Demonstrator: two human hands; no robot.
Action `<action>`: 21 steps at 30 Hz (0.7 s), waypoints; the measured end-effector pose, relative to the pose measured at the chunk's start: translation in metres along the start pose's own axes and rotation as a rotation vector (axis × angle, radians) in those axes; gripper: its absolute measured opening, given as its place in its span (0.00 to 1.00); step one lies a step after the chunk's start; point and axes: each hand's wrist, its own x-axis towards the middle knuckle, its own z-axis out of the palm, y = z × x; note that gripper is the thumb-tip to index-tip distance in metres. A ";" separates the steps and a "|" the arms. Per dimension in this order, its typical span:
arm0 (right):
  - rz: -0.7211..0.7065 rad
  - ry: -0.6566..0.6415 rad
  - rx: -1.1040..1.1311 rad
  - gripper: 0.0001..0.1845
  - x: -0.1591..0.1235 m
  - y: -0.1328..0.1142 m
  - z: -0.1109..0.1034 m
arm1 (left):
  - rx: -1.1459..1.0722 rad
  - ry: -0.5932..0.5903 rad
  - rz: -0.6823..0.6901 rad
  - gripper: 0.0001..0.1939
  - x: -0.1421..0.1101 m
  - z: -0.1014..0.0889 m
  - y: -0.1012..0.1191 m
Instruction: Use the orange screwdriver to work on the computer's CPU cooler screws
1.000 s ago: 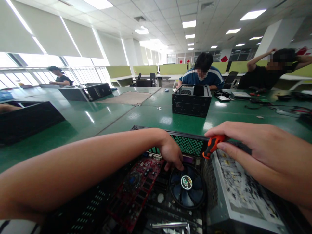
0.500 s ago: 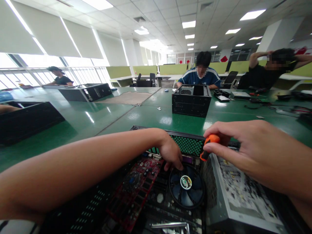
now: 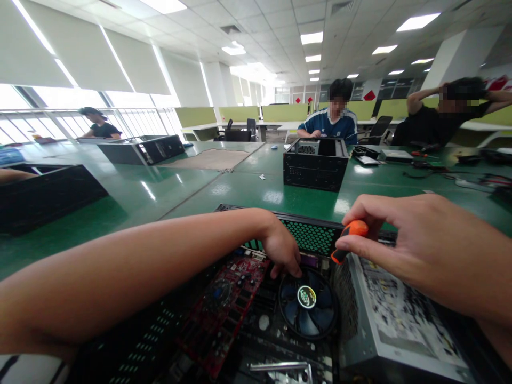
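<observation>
An open computer case (image 3: 312, 234) lies in front of me on the green table (image 3: 172, 186). Inside it are a red card (image 3: 224, 304) and a round black cooler fan (image 3: 308, 304). My left hand (image 3: 282, 250) reaches into the case, its curled fingertips pressing at the fan's upper left rim; what they pinch is hidden. My right hand (image 3: 416, 240) hovers over the grey power supply box (image 3: 396, 320), closed round an orange and black screwdriver handle (image 3: 348, 237).
A second open black case (image 3: 316, 162) stands farther back, with a person in a blue top seated behind it. Another person sits at the right, a third by the windows at the left. Black cases (image 3: 48, 194) lie at left; cables and tools at far right.
My right hand has turned the screwdriver handle more upright and drawn slightly left. The left hand stays at the fan rim.
</observation>
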 end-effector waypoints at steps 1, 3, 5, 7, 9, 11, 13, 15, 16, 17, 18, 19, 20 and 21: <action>-0.025 -0.022 0.028 0.14 0.001 -0.003 -0.001 | 0.005 -0.004 -0.001 0.14 -0.001 0.000 0.000; -0.071 -0.067 0.078 0.16 0.005 -0.008 -0.003 | 0.021 -0.004 0.006 0.15 -0.001 0.001 0.000; -0.099 -0.112 0.110 0.19 0.009 -0.012 -0.005 | 0.030 0.006 0.017 0.17 -0.002 0.001 0.000; -0.097 -0.138 0.126 0.18 0.011 -0.012 -0.005 | 0.029 0.015 0.025 0.20 -0.002 0.002 0.000; -0.070 -0.126 0.127 0.15 0.010 -0.011 -0.003 | 0.021 0.016 0.019 0.20 -0.003 0.003 -0.001; -0.035 -0.093 0.115 0.08 0.007 -0.008 0.001 | 0.013 0.011 0.005 0.18 -0.003 0.003 -0.001; -0.020 -0.067 0.101 0.08 0.003 -0.006 0.003 | 0.012 0.006 -0.005 0.16 -0.002 0.003 -0.002; -0.035 -0.065 0.098 0.08 -0.001 -0.007 0.004 | 0.017 0.003 0.000 0.15 -0.001 0.003 -0.003; -0.051 -0.069 0.103 0.08 -0.002 -0.008 0.003 | 0.017 0.004 0.006 0.15 -0.001 0.003 -0.004; -0.068 -0.070 0.110 0.09 -0.003 -0.010 0.002 | 0.017 0.005 0.013 0.15 0.000 0.002 -0.004; -0.079 -0.072 0.115 0.13 -0.005 -0.012 0.001 | 0.018 0.003 0.019 0.15 0.000 0.002 -0.004; -0.085 -0.074 0.118 0.17 -0.005 -0.014 0.001 | 0.017 0.005 0.024 0.15 0.000 0.002 -0.004; -0.081 -0.075 0.117 0.19 -0.006 -0.016 0.001 | 0.016 0.006 0.026 0.16 0.000 0.002 -0.004; -0.072 -0.075 0.111 0.21 -0.006 -0.016 0.001 | 0.013 0.009 0.026 0.16 0.000 0.002 -0.004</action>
